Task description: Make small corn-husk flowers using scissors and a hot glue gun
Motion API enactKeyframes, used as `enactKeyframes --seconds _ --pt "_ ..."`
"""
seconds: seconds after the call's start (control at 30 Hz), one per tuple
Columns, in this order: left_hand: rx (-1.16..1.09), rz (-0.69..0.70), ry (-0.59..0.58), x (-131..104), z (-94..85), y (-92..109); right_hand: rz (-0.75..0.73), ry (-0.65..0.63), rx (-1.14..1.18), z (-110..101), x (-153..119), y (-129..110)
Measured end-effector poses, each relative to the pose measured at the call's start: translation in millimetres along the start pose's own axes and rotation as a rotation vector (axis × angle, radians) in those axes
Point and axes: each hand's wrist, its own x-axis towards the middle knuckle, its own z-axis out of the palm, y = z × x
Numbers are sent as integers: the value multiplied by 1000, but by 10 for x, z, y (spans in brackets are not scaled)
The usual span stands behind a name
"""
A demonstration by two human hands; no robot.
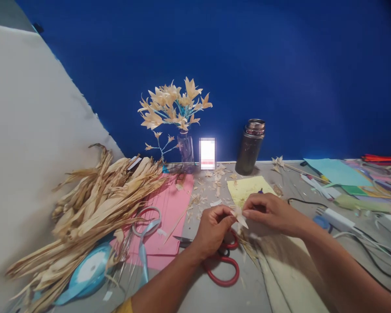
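Note:
Between my two hands is a small pale corn-husk flower with pointed petals. My left hand pinches it from the left, thumb against forefinger. From the right, my right hand is closed with its fingertips at the petals. Red-handled scissors lie on the table under my left wrist, their blades partly hidden by it. Behind my right hand is a yellow paper sheet with husk scraps on it. Further back, a bunch of finished husk flowers stands in a clear glass bottle.
A big heap of dry corn husks covers the left, beside pink paper and a blue ribbon roll. A dark flask stands open against the blue wall. White adapters, cables and coloured papers crowd the right.

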Motion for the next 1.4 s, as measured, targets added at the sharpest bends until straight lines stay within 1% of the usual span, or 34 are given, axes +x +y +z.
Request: enactKeyframes --seconds 0.07,0.13,0.2,0.3,0.37,0.43,0.57,0.67,0.73,0.8,0.93,1.03,1.1,1.23,1.4 --pt "10 -7 -21 -14 10 -17 -3 -55 -9 6 37 -31" --pt "8 -17 -12 -2 6 -36 10 -64 -13 7 50 -10" --pt "8 -6 43 36 -16 -46 42 -36 -52 1 39 38" --pt "-36 5 149 119 -65 -45 140 -24 -194 -18 -37 122" --pt "-61 -19 176 162 -89 -48 187 -47 -270 -19 -128 161" --pt "-66 -45 174 181 -100 -60 196 -65 -304 22 -234 170" --pt "-70 -74 119 155 -88 -89 167 -93 -336 259 -410 136" --pt "-35 -97 2 112 -61 -104 144 -102 -382 449 -475 130" --pt "-5 -96 -73 86 -42 -119 147 -106 -377 508 -487 150" --pt "25 -79 -105 68 -29 -140 159 -83 -361 507 -478 184" --pt "151 4 -95 47 -32 -174 208 -11 -440 441 -421 245" --pt "286 60 -91 38 -42 -178 197 -53 -457 429 -393 252" --pt "310 47 -99 36 -43 -181 183 -81 -445 441 -396 238" --pt "237 -22 -114 45 -40 -213 175 -105 -423 478 -414 192" --pt "236 -19 -102 57 -43 -256 173 -86 -448 514 -353 153"
